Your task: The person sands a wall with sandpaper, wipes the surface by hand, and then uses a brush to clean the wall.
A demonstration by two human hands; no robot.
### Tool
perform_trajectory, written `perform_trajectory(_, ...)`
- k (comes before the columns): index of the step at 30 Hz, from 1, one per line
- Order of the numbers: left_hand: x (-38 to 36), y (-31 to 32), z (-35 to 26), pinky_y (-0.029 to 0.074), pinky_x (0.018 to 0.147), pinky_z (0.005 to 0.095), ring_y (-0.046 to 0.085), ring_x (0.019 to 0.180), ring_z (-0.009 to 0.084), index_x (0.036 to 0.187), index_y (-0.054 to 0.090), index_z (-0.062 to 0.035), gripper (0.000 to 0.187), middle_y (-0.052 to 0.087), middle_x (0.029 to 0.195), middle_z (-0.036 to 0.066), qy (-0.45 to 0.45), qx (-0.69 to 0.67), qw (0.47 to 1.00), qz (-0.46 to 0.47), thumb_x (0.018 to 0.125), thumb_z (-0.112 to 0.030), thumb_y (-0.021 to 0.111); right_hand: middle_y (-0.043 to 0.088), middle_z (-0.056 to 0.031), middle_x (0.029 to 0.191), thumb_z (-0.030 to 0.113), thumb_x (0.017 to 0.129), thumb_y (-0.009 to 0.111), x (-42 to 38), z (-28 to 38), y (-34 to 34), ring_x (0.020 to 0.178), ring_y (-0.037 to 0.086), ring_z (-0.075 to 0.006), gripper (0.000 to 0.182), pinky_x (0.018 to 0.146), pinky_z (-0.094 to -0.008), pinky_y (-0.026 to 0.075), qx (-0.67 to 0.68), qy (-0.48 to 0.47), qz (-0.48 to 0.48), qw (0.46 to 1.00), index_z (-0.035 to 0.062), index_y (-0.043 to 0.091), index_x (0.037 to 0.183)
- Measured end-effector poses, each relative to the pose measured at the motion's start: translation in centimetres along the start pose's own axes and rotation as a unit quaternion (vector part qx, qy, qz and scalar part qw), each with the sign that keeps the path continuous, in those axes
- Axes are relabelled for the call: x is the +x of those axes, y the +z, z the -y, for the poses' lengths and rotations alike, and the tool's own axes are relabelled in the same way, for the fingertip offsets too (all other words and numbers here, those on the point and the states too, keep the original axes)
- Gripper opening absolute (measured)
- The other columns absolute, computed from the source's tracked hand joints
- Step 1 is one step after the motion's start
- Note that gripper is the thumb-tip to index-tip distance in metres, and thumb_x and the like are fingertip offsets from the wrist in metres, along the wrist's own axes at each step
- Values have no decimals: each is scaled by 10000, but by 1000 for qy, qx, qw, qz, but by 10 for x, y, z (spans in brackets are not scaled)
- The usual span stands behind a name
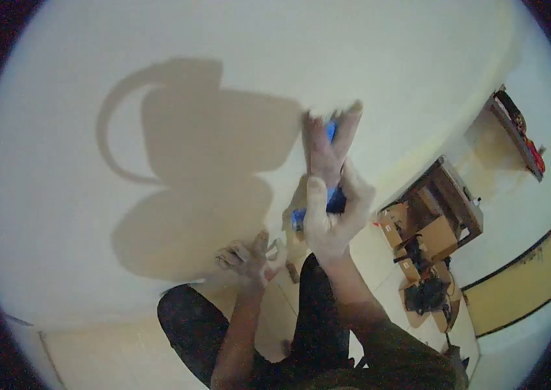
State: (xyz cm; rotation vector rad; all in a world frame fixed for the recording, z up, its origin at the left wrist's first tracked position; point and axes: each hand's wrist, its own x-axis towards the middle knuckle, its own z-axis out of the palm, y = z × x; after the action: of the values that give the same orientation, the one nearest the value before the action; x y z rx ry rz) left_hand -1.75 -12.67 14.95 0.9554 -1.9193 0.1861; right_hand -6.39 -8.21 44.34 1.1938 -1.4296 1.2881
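My right hand [337, 218] is raised close to the pale wall [379, 58], thumb and fingers closed around a smeared brownish, forked shape [327, 153]. Bits of blue [297, 220] show beside and behind the fingers. What kind of thing this is, I cannot make out. Lower and to the left, my left hand [249, 261] is near the wall with its fingers loosely bent and apart, holding nothing that I can see. Both hands look dusted with whitish powder.
A large shadow [217, 130] falls on the wall. My dark-clothed knees [191, 318] are below. To the right stand a wooden cabinet [461, 201] and several cardboard boxes [438, 237], with a black bag-like bundle [426, 294] among them. A shelf [516, 133] holds dark and red items.
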Motion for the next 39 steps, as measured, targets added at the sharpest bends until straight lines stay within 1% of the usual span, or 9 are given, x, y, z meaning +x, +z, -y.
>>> perform_trajectory(6,41,-44,3,344,746,583,447,971,455,1343,578,-360,714,460,1149,188,20,-62,997,-36,693,-529,822,680,-197,1026,61,880,732,-53,-25,-25,876,646,-259,397,776,-395,502,-6,26,73,997,-39,567,1227)
perform_trajectory(8,36,-48,-5,342,753,607,445,970,464,1343,590,-368,702,454,1170,199,-19,-154,988,4,698,-539,810,656,-220,1202,-9,931,617,-40,-12,-27,1093,621,-217,367,955,-385,489,24,53,91,994,-99,515,1271)
perform_trajectory(11,27,-33,-12,344,796,694,447,994,511,1359,601,-384,688,441,1228,231,-33,-157,987,-8,725,-575,785,595,-224,1277,36,939,652,5,4,-18,1090,585,-196,387,939,-364,484,16,97,89,991,-85,514,1280)
perform_trajectory(14,19,-24,-4,342,818,745,444,1010,545,1379,601,-391,694,425,1274,245,3,-116,993,-1,742,-615,761,630,-192,1090,51,933,669,-9,3,-17,944,596,-192,358,832,-355,480,2,90,71,993,-91,561,1243)
perform_trajectory(16,26,-27,0,353,810,737,442,1009,551,1386,603,-394,702,421,1279,239,32,-83,996,-12,743,-637,751,653,-138,842,68,905,751,-38,-15,-19,689,608,-202,438,611,-363,471,37,12,66,997,-29,545,1279)
perform_trajectory(21,26,-39,-5,367,805,719,441,1023,541,1317,636,-368,618,400,1352,255,2,-80,995,63,759,-612,744,657,-142,860,29,880,743,-20,-12,-17,677,597,-238,427,621,-390,454,-27,24,97,995,-11,539,1253)
perform_trajectory(26,28,-43,-5,356,848,770,442,1090,588,1235,646,-318,576,414,1381,282,-20,-117,993,15,727,-546,791,655,-167,913,59,859,768,-62,-31,-38,705,607,-264,488,636,-393,469,-8,78,144,986,14,547,1291)
perform_trajectory(31,19,-54,7,330,893,813,418,1158,636,1258,627,-293,627,384,1407,289,25,-99,994,-41,705,-516,817,671,-159,927,105,864,776,-25,3,-26,752,626,-277,383,674,-409,467,-10,23,27,999,21,613,1200)
perform_trajectory(39,1,-49,7,218,993,867,248,1313,730,1429,488,-66,882,233,1480,411,17,17,1000,-11,761,-575,756,655,-117,928,125,826,786,-50,-3,-64,819,607,-293,402,797,-431,390,-60,33,49,996,51,635,1191)
